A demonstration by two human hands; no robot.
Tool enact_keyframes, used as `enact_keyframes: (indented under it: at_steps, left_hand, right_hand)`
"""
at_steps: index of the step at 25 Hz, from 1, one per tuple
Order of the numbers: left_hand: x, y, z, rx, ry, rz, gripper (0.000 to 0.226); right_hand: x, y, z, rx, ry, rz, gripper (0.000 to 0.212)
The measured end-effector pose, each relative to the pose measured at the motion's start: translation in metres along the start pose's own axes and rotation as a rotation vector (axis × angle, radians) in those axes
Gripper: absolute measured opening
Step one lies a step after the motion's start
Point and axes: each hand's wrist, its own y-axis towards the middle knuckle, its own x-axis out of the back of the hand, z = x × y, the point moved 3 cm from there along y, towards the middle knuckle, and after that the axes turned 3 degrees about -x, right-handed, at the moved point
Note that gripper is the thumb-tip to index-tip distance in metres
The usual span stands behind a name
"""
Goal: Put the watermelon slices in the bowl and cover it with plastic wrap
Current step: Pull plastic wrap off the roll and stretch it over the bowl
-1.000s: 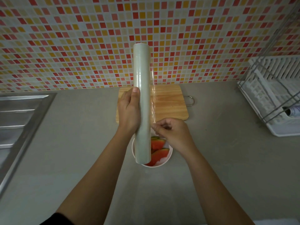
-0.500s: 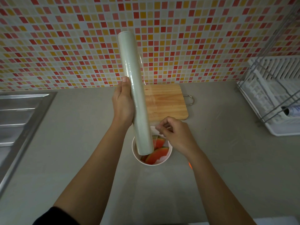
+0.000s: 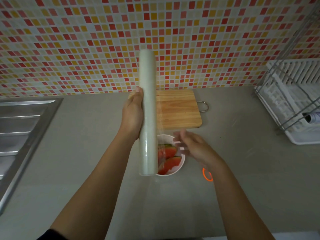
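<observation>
My left hand (image 3: pixel 132 113) grips a long roll of plastic wrap (image 3: pixel 148 110) and holds it upright above the counter. A narrow loose flap of clear film (image 3: pixel 160 135) hangs off the roll's right side. Below and behind the roll's lower end stands a white bowl (image 3: pixel 165 136) with red watermelon slices (image 3: pixel 168 163) in it; the roll hides the bowl's left part. My right hand (image 3: pixel 194 148) hovers over the bowl's right edge, blurred, fingers spread, a short way right of the film and holding nothing.
A wooden cutting board (image 3: pixel 178 110) with a metal loop lies behind the bowl against the tiled wall. A steel sink drainer (image 3: pixel 19 127) fills the left. At the right stands a white dish rack (image 3: pixel 294 101). A small orange ring (image 3: pixel 207 174) lies beside my right wrist.
The roll has swung from a leftward tilt back to upright. My right hand, pinched at the film's edge before, has spread its fingers and shifted slightly right, blurred by motion.
</observation>
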Motion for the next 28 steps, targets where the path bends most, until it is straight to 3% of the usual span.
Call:
enact_keyframes:
  at_steps: [3, 7, 9, 13, 20, 25, 28]
  left_hand:
    - [-0.006, -0.01, 0.016, 0.069, 0.117, 0.021, 0.055]
    - [-0.009, -0.024, 0.028, 0.087, 0.1, 0.065, 0.05]
    - [-0.007, -0.025, 0.033, 0.09, 0.1, 0.061, 0.05]
    - [0.001, -0.022, 0.039, 0.045, 0.255, -0.035, 0.048]
    - [-0.004, -0.029, 0.054, 0.102, 0.26, -0.013, 0.064]
    - [-0.009, -0.027, 0.067, 0.281, 0.03, 0.062, 0.045]
    - [-0.015, -0.031, 0.075, 0.327, 0.048, 0.062, 0.045]
  right_hand:
    - [-0.016, 0.019, 0.014, 0.012, 0.184, -0.306, 0.051]
    - [-0.042, 0.037, 0.031, -0.046, 0.225, -0.227, 0.071]
    - [-0.048, 0.041, 0.032, -0.01, 0.224, -0.207, 0.065]
    - [-0.053, 0.043, 0.025, 0.109, 0.188, -0.403, 0.039]
    - [-0.048, 0.039, 0.021, 0.276, 0.006, -0.624, 0.029]
    - [-0.026, 0.04, 0.008, 0.232, -0.056, -0.69, 0.028]
    - [-0.02, 0.04, -0.003, 0.173, -0.054, -0.679, 0.029]
